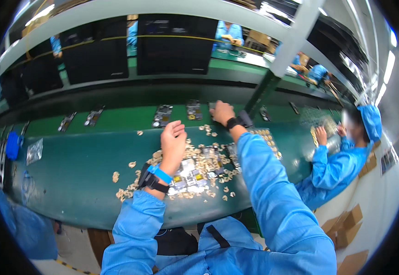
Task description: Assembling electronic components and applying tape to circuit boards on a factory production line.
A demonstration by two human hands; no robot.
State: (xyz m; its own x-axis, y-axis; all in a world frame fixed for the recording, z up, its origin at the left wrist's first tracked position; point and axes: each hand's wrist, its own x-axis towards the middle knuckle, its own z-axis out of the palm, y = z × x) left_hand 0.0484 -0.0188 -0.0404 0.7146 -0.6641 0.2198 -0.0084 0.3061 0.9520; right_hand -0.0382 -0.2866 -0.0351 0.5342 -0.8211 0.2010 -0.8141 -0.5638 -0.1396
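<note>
Over the green bench (80, 183), my left hand (173, 143) is raised with its fingers loosely apart and nothing visible in them. Just beyond its fingertips lies a circuit board (163, 114) on the green conveyor strip. My right hand (222, 113) reaches to that strip, its fingers bent onto another circuit board (211, 105) that they partly cover. Between them, a third circuit board (193, 110) rests on the strip. Below my hands, small cream-coloured curved pieces (204, 160) lie heaped around and over several boards (188, 176) in shiny wrapping.
A tray of round pieces (266, 137) sits beside my right forearm. At the left are a clear plastic bag (35, 151) and a blue item (13, 145). A slanted post (266, 87) rises beyond my right hand. A co-worker (341, 160) handles pieces at the right.
</note>
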